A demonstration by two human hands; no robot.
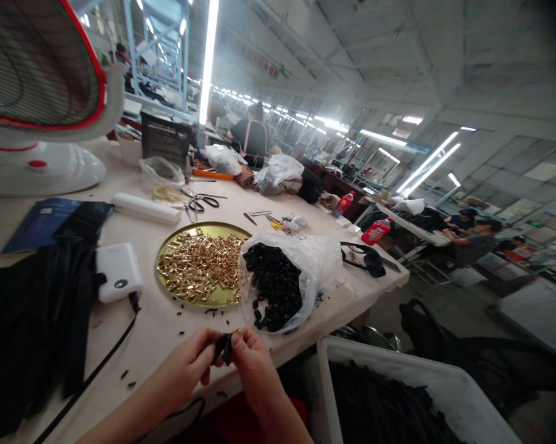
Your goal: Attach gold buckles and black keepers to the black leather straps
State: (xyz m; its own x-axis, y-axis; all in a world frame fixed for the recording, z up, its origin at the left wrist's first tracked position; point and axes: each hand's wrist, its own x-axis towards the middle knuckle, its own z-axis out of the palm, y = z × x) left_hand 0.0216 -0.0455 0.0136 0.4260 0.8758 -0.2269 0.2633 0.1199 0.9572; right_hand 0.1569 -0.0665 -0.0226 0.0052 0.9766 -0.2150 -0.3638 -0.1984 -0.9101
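Between the fingers of both hands is a small black strap piece (223, 349), its exact shape partly covered by the fingertips. My left hand (199, 354) pinches it from the left. From the right, my right hand (250, 351) grips it, and a tiny gold glint shows at that thumb. Just beyond the hands lies a round gold tray (213, 227) with many small gold metal buckles (199, 262). Touching the tray's right side, an open clear plastic bag (308, 277) spills small black pieces (273, 287) toward its mouth.
A white power bank (119, 271) with a black cable and black straps (37, 327) lie left. A fan (41, 166) stands behind them. Scissors (201, 200) lie past the tray. A white bin (326, 382) of black strips is at lower right. People sit farther off.
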